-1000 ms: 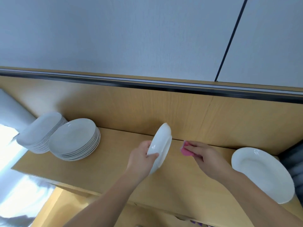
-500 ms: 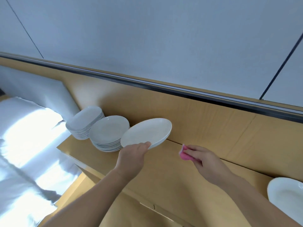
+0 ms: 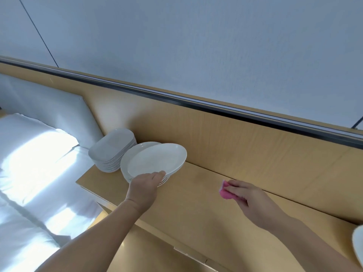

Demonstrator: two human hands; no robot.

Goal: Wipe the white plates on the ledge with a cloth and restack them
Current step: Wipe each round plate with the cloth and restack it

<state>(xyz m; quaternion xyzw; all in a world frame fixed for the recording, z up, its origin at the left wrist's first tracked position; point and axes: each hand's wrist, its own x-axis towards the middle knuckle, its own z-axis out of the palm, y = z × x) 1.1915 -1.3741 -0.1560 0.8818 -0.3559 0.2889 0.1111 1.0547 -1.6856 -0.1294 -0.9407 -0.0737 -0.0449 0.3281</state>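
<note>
Two stacks of white plates sit at the far left end of the wooden ledge (image 3: 196, 203), head view: a squarish stack (image 3: 112, 150) nearest the bed, and a round stack (image 3: 129, 163) just beside it on the right, rims touching or nearly so. Left hand (image 3: 144, 190) holds one white plate (image 3: 157, 159) by its near rim, thumb on top of the rim, other fingers tucked under and hidden; plate is face up, slightly tilted, overlapping the round stack w/ its right edge jutting past. Can't tell if it's resting on the stack or just above it. Right hand (image 3: 251, 199) is well apart to the right, low over the ledge, fingers pressed together and pinching a pink cloth (image 3: 225, 192) that sticks out past the fingertips. Another white plate (image 3: 357, 244) is cut off by the frame's right edge. White bedding (image 3: 29, 173) and a padded headboard (image 3: 45, 107) lie left of the ledge; wood panel and dark rail run along behind, pale wall above.
</note>
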